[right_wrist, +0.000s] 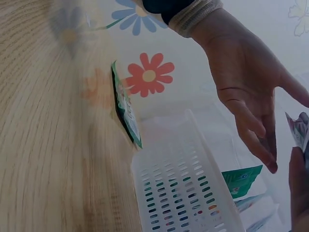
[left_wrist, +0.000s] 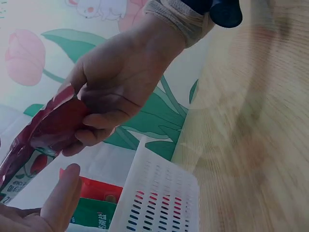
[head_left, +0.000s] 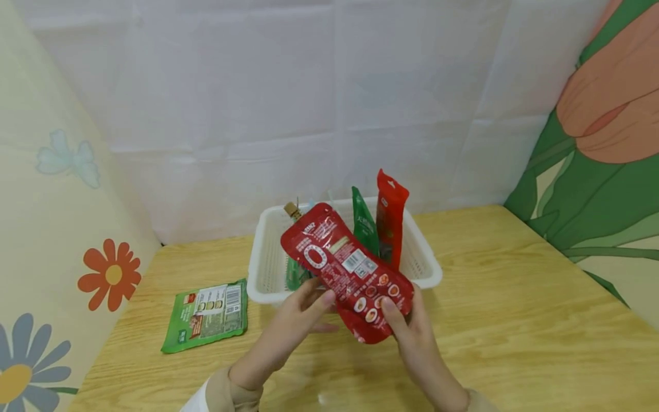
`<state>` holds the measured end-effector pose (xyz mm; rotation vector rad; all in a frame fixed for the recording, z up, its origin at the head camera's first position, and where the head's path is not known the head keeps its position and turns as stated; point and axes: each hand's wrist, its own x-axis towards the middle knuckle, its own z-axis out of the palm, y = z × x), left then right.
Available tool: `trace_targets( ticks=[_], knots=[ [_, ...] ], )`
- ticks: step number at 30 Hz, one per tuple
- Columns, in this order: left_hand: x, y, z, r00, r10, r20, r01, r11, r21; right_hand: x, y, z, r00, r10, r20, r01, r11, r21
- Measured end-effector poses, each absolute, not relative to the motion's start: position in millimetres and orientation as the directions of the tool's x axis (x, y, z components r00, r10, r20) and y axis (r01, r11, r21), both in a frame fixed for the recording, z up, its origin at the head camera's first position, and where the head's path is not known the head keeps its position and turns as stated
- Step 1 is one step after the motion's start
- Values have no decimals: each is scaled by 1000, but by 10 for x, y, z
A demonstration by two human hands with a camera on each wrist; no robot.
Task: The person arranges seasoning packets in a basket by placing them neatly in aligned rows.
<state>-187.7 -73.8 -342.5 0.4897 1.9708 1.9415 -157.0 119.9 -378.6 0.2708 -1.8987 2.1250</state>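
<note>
A red ketchup pouch (head_left: pixel 350 269) is tilted above the front of a white plastic basket (head_left: pixel 427 269), its printed back with a barcode facing up. My right hand (head_left: pixel 419 349) grips the pouch's lower right end, thumb on top and fingers curled underneath, as the left wrist view shows (left_wrist: pixel 116 72). At the pouch's left edge is my left hand (head_left: pixel 288 326), its thumb beside the edge. In the right wrist view the left hand (right_wrist: pixel 246 82) has its fingers loosely extended and apart from the pouch (right_wrist: pixel 301 128).
Inside the basket stand a green packet (head_left: pixel 364 223) and a tall red packet (head_left: pixel 390 220). A tan-capped item (head_left: pixel 292 210) and another green packet (head_left: pixel 296 274) are at its left. A flat green packet (head_left: pixel 211 315) lies on the wooden table (head_left: pixel 515 320), left of the basket.
</note>
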Motion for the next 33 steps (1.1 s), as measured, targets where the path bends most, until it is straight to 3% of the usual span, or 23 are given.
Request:
trace_targets(
  ticks=[7,17,28,32,33],
  knots=[
    [-1891,-690,-3409,-909,417,5,-10,-34,999,-1544,1142,-3843,-943,10,333,-333,-42,-942],
    [-1842,-692,-3402,-961,264,78,64,-60,996,-1629,1147,-3954,-917,-178,358,-312,-242,-919],
    [-1833,-742,-3402,-976,173,130,119,-71,990,-1760,1249,-3972,-902,-322,288,-288,-48,-956],
    [-1827,-770,-3399,-975,167,147,139,-63,988,-1969,1361,-4257,-848,-395,353,-343,-99,-934],
    [-1825,-779,-3396,-975,163,151,143,-58,988,-2126,1391,-4375,-795,-416,442,-395,-199,-897]
  ],
)
